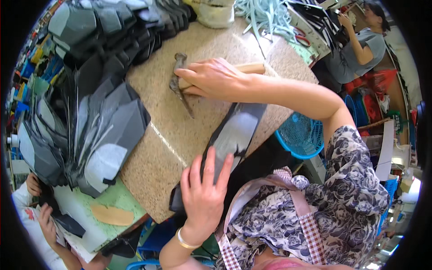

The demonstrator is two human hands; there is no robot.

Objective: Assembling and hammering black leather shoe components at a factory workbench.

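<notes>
My right hand [216, 80] is closed around a hammer [253, 68] with a pale wooden handle. Its dark, worn metal head [181, 58] sticks out to the left of my fingers, over the speckled board. Below it, a long black piece of sheet material [240, 128] with a smooth grey patch lies slantwise on the board. My left hand [204, 193], with a bracelet at the wrist, rests on the near part of this piece. The fingers there are spread and nearly flat, and the piece's near end shows beside the palm.
Stacked black and grey cut pieces [108, 135] crowd the left and far left of the speckled board [157, 180]. Pale blue strips [265, 18] and red-handled scissors [302, 38] lie at the back. A blue basket [300, 135] stands right. Other people sit at lower left and upper right.
</notes>
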